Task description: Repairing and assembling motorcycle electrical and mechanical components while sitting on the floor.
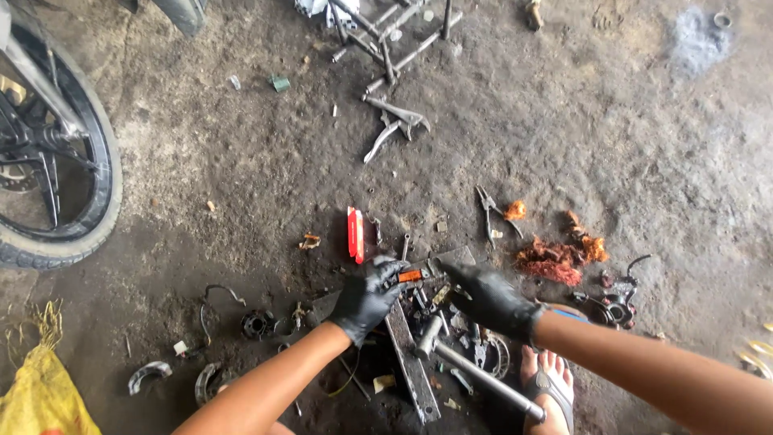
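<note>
Low in the middle of the frame, both black-gloved hands work over a flat metal bar lying on the dirt floor. His left hand is clenched around a small orange-handled tool, while the right hand hovers just beside it, fingers loosely spread and grasping nothing. A hammer rests across the bar. Pliers and a heap of copper wire lie toward the right; a motorcycle wheel fills the upper left.
</note>
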